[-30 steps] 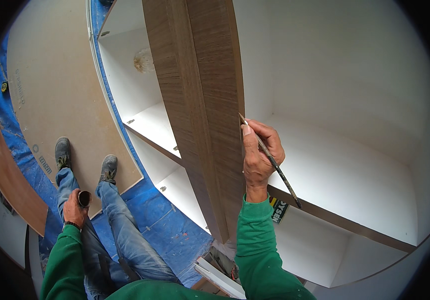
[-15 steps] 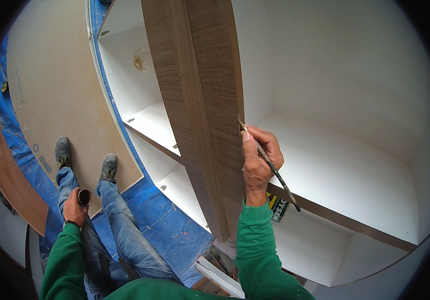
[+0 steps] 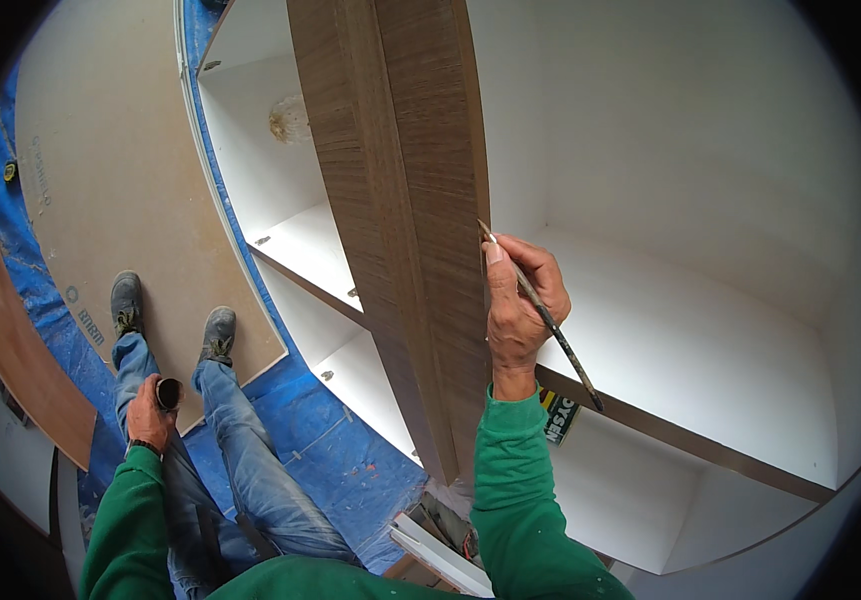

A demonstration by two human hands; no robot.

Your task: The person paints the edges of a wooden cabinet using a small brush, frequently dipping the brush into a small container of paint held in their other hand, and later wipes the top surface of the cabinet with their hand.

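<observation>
Recorder: State the position of the right hand.
Inspector: The right hand (image 3: 525, 312) is right of centre in the frame, gripping a slim paintbrush (image 3: 572, 357) between thumb and fingers. The handle slants down to the lower right.
Recorder: And the tip?
Inspector: It points to the upper left, at the right-hand edge of a brown wood-grain panel (image 3: 435, 180) running from the top of the frame to the lower centre. Whether the bristles touch that edge, I cannot tell.
Recorder: The left hand?
Inspector: The left hand (image 3: 151, 420), lower left, is closed around a small cylindrical container (image 3: 168, 394), its dark mouth facing the camera. Its contents cannot be made out.
Recorder: Surroundings?
Inspector: Right of the panel is a white shelf (image 3: 690, 340) with a brown front edge; a dark, yellow-marked package (image 3: 561, 420) shows below it, beside the green right sleeve. At lower centre lies a blue tarpaulin (image 3: 320, 440). The person's grey shoes (image 3: 218, 338) stand on a beige board (image 3: 140, 150) at left.
</observation>
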